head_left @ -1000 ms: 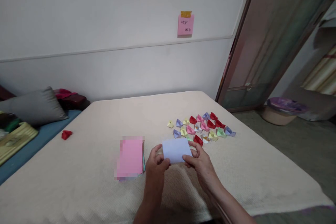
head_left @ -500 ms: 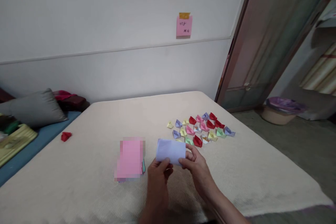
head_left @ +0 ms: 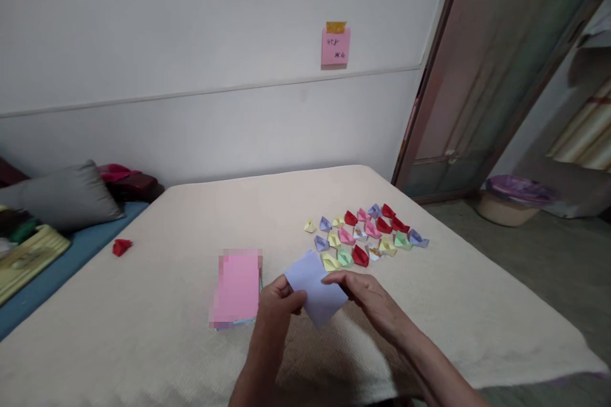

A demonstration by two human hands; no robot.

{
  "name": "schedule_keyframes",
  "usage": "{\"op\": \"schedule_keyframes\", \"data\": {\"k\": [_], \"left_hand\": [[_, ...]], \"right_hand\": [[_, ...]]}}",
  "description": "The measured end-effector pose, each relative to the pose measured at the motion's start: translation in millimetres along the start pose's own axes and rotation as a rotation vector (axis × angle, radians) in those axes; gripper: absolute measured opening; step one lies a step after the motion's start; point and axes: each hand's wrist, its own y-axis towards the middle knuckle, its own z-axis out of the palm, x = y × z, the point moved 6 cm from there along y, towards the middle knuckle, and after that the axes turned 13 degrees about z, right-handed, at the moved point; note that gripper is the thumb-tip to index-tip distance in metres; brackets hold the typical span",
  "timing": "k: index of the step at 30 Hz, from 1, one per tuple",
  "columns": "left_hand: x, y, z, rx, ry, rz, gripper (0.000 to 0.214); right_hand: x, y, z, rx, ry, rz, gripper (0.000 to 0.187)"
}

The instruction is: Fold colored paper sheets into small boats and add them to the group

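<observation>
A pale lavender sheet of paper (head_left: 317,296), turned cornerwise like a diamond, is held above the bed. My left hand (head_left: 277,305) pinches its left corner, thumb on top and fingers beneath. At the right side, my right hand (head_left: 367,296) grips the sheet, one finger lying across its face and the others partly hidden. To the left of my left hand lies a stack of coloured paper (head_left: 238,286) with a pink sheet uppermost, partly blurred. Beyond the hands, several small folded paper boats (head_left: 360,256) in red, pink, yellow, green, lavender and white stand in rough rows.
A cream cover (head_left: 167,331) spreads over the bed. One red folded paper piece (head_left: 121,247) sits at the far left, near a grey pillow (head_left: 62,197). A pink note (head_left: 335,48) is taped to the wall. On the floor at right stands a lined basin (head_left: 510,203).
The lavender sheet has turned from a straight rectangle to a cornerwise diamond. My left hand has shifted left, and my right hand now reaches over the sheet's right side.
</observation>
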Motion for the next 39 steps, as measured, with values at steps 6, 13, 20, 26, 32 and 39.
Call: {"op": "schedule_keyframes", "data": {"k": [6,13,20,26,32,39], "left_hand": [[-4,-4,2.9,0.017,-0.056,-0.011,0.016],[-18,-7,4.7,-0.061,-0.279,0.021,0.036],[-11,-1,4.8,-0.045,-0.145,0.202,0.016],[-19,-4,-7.7,-0.144,0.067,0.261,0.009],[-18,-6,-2.1,-0.089,0.129,0.233,0.012],[-15,-12,15.9,-0.102,0.000,0.183,0.020]], "right_hand": [[-1,-1,6,0.044,0.090,0.051,0.043],[-2,-1,12,0.113,0.238,0.062,0.041],[-3,0,8,0.067,0.227,0.034,0.043],[-1,-3,13,0.114,0.297,0.100,0.043],[3,-1,20,0.078,0.278,-0.016,0.037],[-14,5,15,-0.218,0.312,-0.037,0.015]]}}
